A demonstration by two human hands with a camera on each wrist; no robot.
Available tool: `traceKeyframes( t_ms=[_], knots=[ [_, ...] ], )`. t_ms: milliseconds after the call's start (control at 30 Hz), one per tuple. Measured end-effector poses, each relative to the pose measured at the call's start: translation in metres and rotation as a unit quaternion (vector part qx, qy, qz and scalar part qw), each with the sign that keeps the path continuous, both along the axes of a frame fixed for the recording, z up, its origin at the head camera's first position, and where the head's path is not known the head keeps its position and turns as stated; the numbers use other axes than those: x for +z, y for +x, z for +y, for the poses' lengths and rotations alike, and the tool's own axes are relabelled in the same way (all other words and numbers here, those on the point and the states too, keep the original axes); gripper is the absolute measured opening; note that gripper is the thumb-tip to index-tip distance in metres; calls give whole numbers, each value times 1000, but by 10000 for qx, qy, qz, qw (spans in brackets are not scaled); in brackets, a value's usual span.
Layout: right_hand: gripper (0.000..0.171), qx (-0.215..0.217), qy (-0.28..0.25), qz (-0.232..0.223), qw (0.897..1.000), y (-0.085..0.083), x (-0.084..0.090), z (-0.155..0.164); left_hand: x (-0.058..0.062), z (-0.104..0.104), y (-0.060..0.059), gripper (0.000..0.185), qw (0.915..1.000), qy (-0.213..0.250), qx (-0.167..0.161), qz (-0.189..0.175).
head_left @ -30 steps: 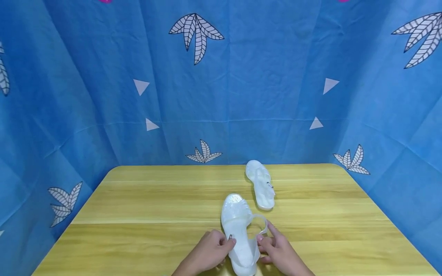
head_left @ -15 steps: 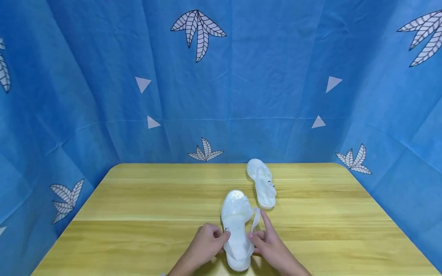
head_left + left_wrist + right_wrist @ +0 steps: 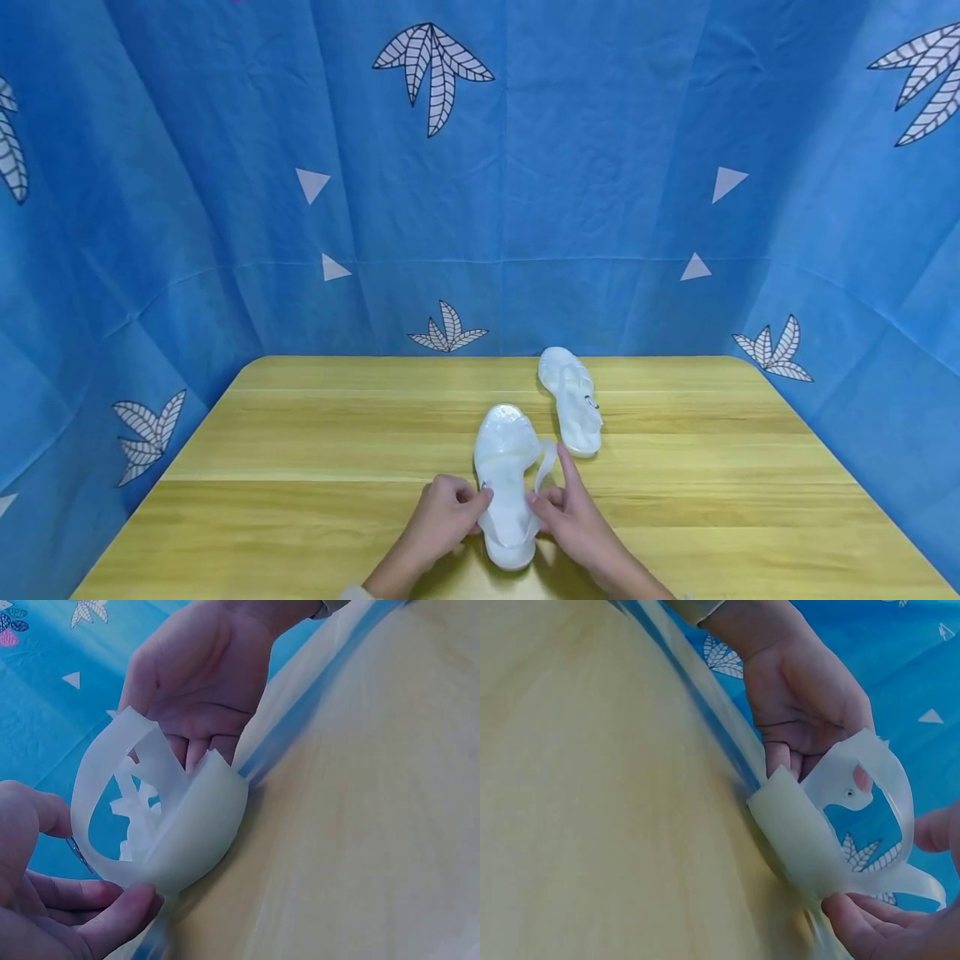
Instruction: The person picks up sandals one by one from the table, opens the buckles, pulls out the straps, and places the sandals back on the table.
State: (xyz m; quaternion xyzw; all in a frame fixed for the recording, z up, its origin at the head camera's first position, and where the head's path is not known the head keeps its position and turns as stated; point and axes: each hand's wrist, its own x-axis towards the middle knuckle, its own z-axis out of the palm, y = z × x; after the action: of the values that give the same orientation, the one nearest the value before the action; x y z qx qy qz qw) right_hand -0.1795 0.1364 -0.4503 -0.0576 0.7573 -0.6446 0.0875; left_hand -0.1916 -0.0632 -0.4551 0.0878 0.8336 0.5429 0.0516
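A translucent white sandal [image 3: 504, 442] points away from me near the front of the table, held by both hands. On its left side my left hand [image 3: 444, 518] pinches the strap edge beside a small metal buckle [image 3: 78, 855]. My right hand [image 3: 576, 518] pinches the right side with thumb and curled fingers, its index finger extended along the loose ankle strap [image 3: 546, 463]. In the right wrist view the sandal's rounded heel [image 3: 799, 832] faces the camera. Whether the sole touches the table cannot be told. A matching sandal [image 3: 576, 412] lies farther back, apart from both hands.
The wood-grain table [image 3: 315, 442] extends to both sides of the hands. A blue curtain [image 3: 585, 183] with white leaf and triangle prints hangs behind its far edge and along both sides.
Both hands have shifted the near sandal forward and slightly left. Its ankle strap, earlier looped out to the right, now stands closer to the shoe. The far sandal has stayed put.
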Motion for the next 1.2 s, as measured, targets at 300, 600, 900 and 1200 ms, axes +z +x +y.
traceKeyframes(
  t_ms=[300, 600, 900, 1200],
  knots=[
    [91, 14, -161, -19, 9999, -16, 3, -12, 0, -8, -16, 30, 9995, 207, 215, -124],
    [89, -26, -251, -44, 9997, -29, 4, -20, -2, -13, -31, 31, 9980, 271, 453, -358],
    [85, -224, -202, -21, 9995, -46, 2, -30, -1, -16, -46, 32, 9959, 481, 621, -453],
    [81, -432, -143, 29, 9990, -69, -4, -40, 1, -20, -63, 32, 9951, 412, 768, -474]
  ],
)
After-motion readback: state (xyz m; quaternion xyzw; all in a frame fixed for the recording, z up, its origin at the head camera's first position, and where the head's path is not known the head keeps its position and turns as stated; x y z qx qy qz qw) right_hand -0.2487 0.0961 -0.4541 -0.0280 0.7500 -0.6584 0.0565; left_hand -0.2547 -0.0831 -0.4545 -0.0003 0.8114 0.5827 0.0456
